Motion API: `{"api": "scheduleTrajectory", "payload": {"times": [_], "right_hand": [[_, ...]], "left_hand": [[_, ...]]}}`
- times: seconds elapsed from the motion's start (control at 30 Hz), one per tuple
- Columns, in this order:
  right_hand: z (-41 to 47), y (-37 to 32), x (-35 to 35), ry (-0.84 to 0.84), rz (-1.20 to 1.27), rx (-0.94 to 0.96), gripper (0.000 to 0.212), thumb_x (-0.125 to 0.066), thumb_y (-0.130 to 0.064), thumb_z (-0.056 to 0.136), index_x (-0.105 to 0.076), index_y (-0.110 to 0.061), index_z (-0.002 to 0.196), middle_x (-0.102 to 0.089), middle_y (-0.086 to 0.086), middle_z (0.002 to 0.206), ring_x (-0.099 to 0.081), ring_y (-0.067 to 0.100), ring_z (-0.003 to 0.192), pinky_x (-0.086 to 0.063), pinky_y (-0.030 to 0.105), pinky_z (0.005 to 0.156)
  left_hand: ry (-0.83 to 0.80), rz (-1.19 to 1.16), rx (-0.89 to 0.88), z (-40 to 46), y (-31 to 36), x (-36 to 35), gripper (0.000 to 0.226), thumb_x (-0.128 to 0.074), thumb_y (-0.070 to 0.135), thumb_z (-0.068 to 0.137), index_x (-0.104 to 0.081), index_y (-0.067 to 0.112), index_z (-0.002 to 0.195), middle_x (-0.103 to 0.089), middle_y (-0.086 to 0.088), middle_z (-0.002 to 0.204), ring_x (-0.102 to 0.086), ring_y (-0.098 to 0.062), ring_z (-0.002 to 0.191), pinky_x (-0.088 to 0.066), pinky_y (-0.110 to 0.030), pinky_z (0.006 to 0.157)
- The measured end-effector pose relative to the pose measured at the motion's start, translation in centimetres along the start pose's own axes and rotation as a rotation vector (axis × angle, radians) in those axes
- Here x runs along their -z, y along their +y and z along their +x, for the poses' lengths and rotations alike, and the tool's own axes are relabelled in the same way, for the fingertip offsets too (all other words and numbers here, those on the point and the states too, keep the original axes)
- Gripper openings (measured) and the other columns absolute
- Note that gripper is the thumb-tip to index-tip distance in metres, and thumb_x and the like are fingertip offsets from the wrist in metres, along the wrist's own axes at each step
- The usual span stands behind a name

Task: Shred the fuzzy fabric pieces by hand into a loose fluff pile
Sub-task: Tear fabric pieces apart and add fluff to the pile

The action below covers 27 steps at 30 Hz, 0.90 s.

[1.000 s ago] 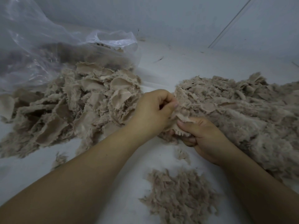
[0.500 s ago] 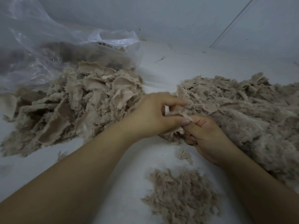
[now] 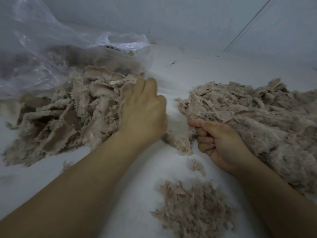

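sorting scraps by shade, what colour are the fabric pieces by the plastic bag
Beige-tan fabric pieces, fuzzy with smooth backing; head view, the only one.

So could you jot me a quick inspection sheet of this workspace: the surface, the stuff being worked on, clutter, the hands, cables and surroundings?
Surface: white tabletop, dusted with stray fibres.
Job's things: heap of fabric pieces at left; big fluff pile at right; small fluff pile near the front edge.
Clutter: clear plastic bag behind the left heap, with more brown material inside; a loose tuft between the piles.
Hands: left hand reaches into the fabric pieces, its fingertips hidden; right hand has fingers curled at the edge of the big fluff pile.
Cables: nothing seen.
Surroundings: plain pale wall with a thin diagonal line at upper right.
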State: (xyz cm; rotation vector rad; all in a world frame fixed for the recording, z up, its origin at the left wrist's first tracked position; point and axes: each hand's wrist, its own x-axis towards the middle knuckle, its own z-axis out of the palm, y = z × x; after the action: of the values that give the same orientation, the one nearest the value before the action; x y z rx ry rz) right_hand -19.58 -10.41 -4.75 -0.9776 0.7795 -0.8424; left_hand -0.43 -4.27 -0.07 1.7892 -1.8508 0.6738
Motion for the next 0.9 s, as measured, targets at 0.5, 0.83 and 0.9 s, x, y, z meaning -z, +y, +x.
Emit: {"api": "scheduleTrajectory", "payload": {"times": [0.5,0.83,0.9], "right_hand": [[-0.7,0.2,-0.5,-0.045,-0.142,0.167,0.02,-0.056,-0.013,0.091,-0.055,-0.001,0.075,-0.036,-0.003,0.047,-0.023,0.006,0.041,-0.024,0.017,0.038],[-0.6,0.0,-0.7,-0.093,-0.091,0.141,0.018,-0.06,-0.026,0.082,-0.069,-0.012,0.074,-0.044,-0.005,0.055,-0.029,0.003,0.043,-0.024,0.015,0.04],[-0.5,0.1,-0.4,-0.076,-0.106,0.149,0.02,-0.063,-0.022,0.08,-0.058,-0.003,0.082,-0.042,-0.004,0.053,-0.029,0.004,0.043,-0.027,0.016,0.04]], "left_hand": [[-0.422,-0.999,0.251,-0.4,2.7,-1.7,0.01,-0.067,0.004,0.088,-0.061,0.004,0.079,-0.056,-0.002,0.064,-0.051,-0.01,0.051,-0.047,-0.029,0.052],[-0.364,-1.302,0.49,-0.8,3.6,-2.9,0.015,-0.065,0.005,0.091,-0.063,-0.007,0.082,-0.05,-0.011,0.06,-0.038,-0.006,0.04,-0.033,-0.018,0.04],[-0.332,-1.304,0.505,-0.9,4.0,-3.0,0.02,-0.063,0.007,0.092,-0.063,-0.001,0.074,-0.048,-0.006,0.054,-0.038,-0.008,0.042,-0.034,-0.02,0.042]]}}
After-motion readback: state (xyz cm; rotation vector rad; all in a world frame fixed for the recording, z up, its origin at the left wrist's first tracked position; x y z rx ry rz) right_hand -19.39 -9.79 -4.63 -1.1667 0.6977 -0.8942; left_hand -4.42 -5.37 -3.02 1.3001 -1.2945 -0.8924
